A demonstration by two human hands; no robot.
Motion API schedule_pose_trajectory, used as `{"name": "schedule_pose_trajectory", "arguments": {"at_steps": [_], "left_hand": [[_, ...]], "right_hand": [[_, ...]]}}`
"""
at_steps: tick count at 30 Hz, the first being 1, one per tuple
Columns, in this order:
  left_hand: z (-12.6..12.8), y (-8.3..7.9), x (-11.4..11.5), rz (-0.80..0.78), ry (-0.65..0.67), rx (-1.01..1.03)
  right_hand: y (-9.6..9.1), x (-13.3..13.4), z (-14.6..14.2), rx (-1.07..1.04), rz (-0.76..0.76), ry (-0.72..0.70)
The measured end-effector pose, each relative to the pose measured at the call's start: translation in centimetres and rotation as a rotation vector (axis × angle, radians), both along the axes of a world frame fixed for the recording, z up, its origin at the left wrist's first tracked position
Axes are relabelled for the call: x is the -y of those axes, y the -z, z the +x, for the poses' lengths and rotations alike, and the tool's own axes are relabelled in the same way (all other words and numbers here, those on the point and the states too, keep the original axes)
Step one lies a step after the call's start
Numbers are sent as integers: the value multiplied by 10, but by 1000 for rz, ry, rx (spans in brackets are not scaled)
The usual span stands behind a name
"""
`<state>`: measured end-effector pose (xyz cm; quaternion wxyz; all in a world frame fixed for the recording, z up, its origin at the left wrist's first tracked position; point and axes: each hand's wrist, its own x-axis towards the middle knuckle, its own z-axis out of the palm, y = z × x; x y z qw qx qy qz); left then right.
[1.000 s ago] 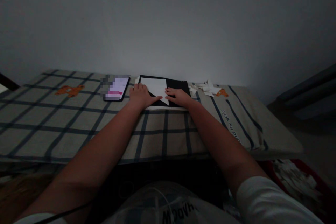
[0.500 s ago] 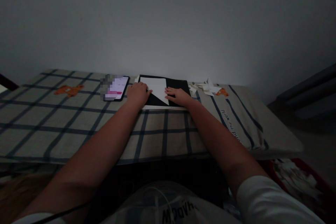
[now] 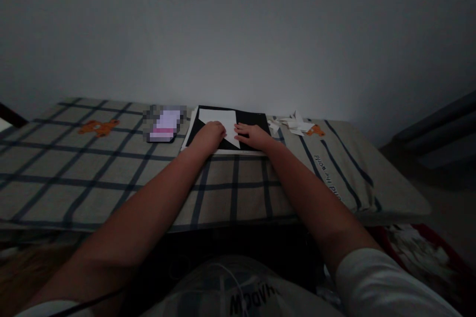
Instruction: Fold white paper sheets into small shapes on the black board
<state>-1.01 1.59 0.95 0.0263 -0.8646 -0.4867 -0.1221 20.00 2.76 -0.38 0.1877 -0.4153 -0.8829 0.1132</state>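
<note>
Your left hand (image 3: 211, 134) curls over the white paper (image 3: 221, 117) on the black board (image 3: 253, 118); whether its grip pinches, I cannot tell. Your right hand (image 3: 255, 136) lies with fingers slightly spread at the paper's right edge.

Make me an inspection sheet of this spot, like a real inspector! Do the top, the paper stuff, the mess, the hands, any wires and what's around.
Surface: checked cloth with dark blue lines.
Job's things: white paper with a slanted lower-left edge, lying on a flat black pad.
Clutter: loose paper pieces at the right; lit phone, partly pixelated, at the left.
Left hand: fingers curled on the paper; grip can't be told.
Right hand: fingers spread at the paper's right edge.
Cables: thin pale line, low centre, perhaps a cord.
Surroundings: grey wall behind; red container with pale contents, lower right.
</note>
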Motion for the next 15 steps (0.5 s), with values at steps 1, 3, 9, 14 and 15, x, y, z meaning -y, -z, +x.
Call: {"name": "schedule_pose_trajectory", "arguments": {"at_steps": [1,3,9,14,15], "left_hand": [[0,-1,1,-2,14,1],[-1,-3,4,0,37,9],[2,-7,14,19,28,-13],[11,-8,23,30,-46,-30],[13,-9,25,32,-55,-31]], "right_hand": [[0,0,0,-5,3,0],[1,0,0,-23,2,2],[0,1,0,2,7,-6],[1,1,0,-2,12,17],[1,1,0,-4,11,20]]}}
